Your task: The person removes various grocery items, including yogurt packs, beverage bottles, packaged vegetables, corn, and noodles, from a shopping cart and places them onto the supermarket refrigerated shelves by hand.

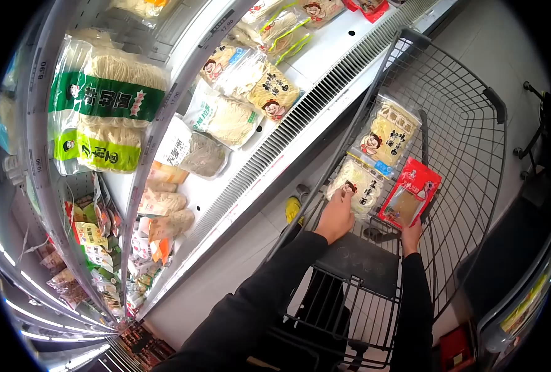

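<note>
Over the shopping cart (365,268), my left hand (337,217) has its fingers closed at the near left part of a clear pack of pale noodles (357,183). The red packet (410,193) with a see-through window, showing something brownish inside, is gripped at its lower edge by my right hand (412,238). Part of that hand is hidden behind the packet. Just beyond the pale noodles lies another clear noodle pack (389,131) with dark lettering and a cartoon figure. Both noodle packs and the red packet are close together within the cart.
A refrigerated shelf on the left holds bagged noodles (123,87), more noodle packs (274,93) and a bag of greyish noodles (196,149). A slotted vent (300,102) runs along its front edge. A yellow shoe (293,209) shows on the floor beside the cart.
</note>
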The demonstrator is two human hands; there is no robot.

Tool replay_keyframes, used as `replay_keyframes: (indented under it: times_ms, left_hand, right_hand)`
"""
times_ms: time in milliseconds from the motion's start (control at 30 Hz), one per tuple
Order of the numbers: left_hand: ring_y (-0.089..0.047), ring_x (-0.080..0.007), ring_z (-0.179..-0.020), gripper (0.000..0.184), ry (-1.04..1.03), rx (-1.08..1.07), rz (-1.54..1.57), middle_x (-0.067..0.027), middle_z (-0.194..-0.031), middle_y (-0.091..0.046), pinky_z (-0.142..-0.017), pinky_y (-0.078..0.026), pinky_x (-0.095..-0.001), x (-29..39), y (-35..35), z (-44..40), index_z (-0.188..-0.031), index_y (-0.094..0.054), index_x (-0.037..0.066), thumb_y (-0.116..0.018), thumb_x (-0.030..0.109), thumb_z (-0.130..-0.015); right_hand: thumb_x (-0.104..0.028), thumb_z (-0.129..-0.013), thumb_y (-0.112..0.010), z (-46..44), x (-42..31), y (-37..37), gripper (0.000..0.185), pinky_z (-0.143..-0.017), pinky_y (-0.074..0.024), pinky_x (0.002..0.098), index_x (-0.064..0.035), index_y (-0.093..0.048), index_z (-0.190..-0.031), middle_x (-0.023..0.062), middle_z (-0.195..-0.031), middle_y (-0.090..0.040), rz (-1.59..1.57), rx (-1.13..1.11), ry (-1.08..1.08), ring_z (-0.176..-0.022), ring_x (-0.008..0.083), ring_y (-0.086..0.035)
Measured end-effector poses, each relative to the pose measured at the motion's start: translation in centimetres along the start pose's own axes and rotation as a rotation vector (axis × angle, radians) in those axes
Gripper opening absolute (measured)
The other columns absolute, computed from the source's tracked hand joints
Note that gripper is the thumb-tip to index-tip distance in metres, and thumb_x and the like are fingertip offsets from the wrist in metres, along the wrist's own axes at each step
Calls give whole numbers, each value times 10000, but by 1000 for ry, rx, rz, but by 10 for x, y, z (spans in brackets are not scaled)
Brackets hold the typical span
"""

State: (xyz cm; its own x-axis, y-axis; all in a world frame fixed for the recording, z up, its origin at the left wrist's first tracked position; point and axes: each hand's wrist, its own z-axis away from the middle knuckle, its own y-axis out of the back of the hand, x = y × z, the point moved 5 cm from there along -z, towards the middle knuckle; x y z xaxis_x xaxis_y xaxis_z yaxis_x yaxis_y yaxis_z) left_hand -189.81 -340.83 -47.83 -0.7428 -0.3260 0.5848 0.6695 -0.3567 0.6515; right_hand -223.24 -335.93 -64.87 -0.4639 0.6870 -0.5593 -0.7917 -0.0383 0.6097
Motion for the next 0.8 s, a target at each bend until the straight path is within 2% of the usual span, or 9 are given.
replay_keyframes:
  times_ms: [67, 167, 333, 433, 500, 533, 633, 667, 800]
  left_hand:
    - [-553, -406, -1141, 539, -21, -30, 10, -197, -1242, -469, -913, -510, -452, 1, -4, 1, -1336, -469, -6, -665, 107, -847]
    - [-547, -424, -1132, 560, -31, -40, 37, -236, -1232, -484, -938, -500, -459, -6, -9, 1, -1331, -480, -26, -632, 99, -807]
    - [-523, -412, -1189, 599, -20, -28, -25, -223, -1355, -433, -956, -498, -444, -8, -7, -2, -1366, -453, -12, -687, 102, -826]
    - [-427, -454, -1282, 629, -40, 64, -101, -266, -1392, -403, -1069, -417, -473, -3, 0, -6, -1355, -461, -22, -666, 73, -767]
    - [-416, -460, -1290, 673, -44, 163, -164, -275, -1412, -391, -1110, -366, -497, -8, 1, -6, -1379, -432, -35, -668, 65, -757]
    - [-403, -463, -1315, 706, -27, 151, -131, -290, -1425, -393, -1132, -339, -504, -12, 0, -7, -1401, -408, -51, -669, 71, -757]
    - [-391, -475, -1331, 751, -29, 155, -120, -302, -1447, -391, -1115, -366, -505, -26, -7, -10, -1441, -369, -44, -716, 104, -791]
    - [-391, -475, -1331, 751, -26, 160, -125, -302, -1447, -391, -1115, -366, -505, -26, -5, -10, -1441, -369, -44, -716, 104, -791]
    - [-362, -478, -1373, 788, 38, 81, -126, -309, -1494, -360, -1148, -330, -515, -23, -2, -11, -1483, -315, -39, -702, 143, -821]
  right_hand:
    - [-152, -818, -805, -1, 13, -6, 738, -1009, -455, 345, 107, -449, -1410, 221, -1282, -617, -194, -74, -36, -1168, 281, -612]
    - [-148, -815, -800, 22, -25, -3, 714, -1001, -462, 367, 103, -468, -1395, 241, -1263, -625, -237, -135, -35, -1155, 315, -622]
    - [-162, -823, -776, 40, -65, -6, 612, -1014, -451, 419, 69, -528, -1332, 267, -1235, -595, 71, 57, 67, -1177, 381, -583]
    - [-182, -847, -751, 54, -75, -2, 530, -1018, -434, 450, 38, -557, -1288, 243, -1214, -559, 280, 232, 136, -1175, 402, -535]
    - [-149, -861, -730, 55, -77, -13, 434, -956, -474, 439, 16, -579, -1233, 210, -1132, -599, 219, 120, 147, -1073, 380, -588]
    - [-121, -902, -697, 55, -77, -22, 340, -881, -512, 398, 2, -589, -1200, 158, -1072, -641, 33, -26, 108, -977, 304, -639]
    - [-120, -946, -668, 59, -82, -47, 284, -821, -528, 349, -1, -597, -1194, 122, -1044, -669, -300, -250, 64, -917, 216, -660]
    - [-145, -982, -647, 60, -84, -53, 280, -847, -519, 323, -8, -590, -1219, 125, -1120, -669, -307, -319, 20, -990, 168, -646]
    - [-181, -983, -663, 59, -89, -77, 399, -902, -510, 316, -16, -529, -1320, 144, -1123, -673, -434, -393, -13, -1022, 210, -652]
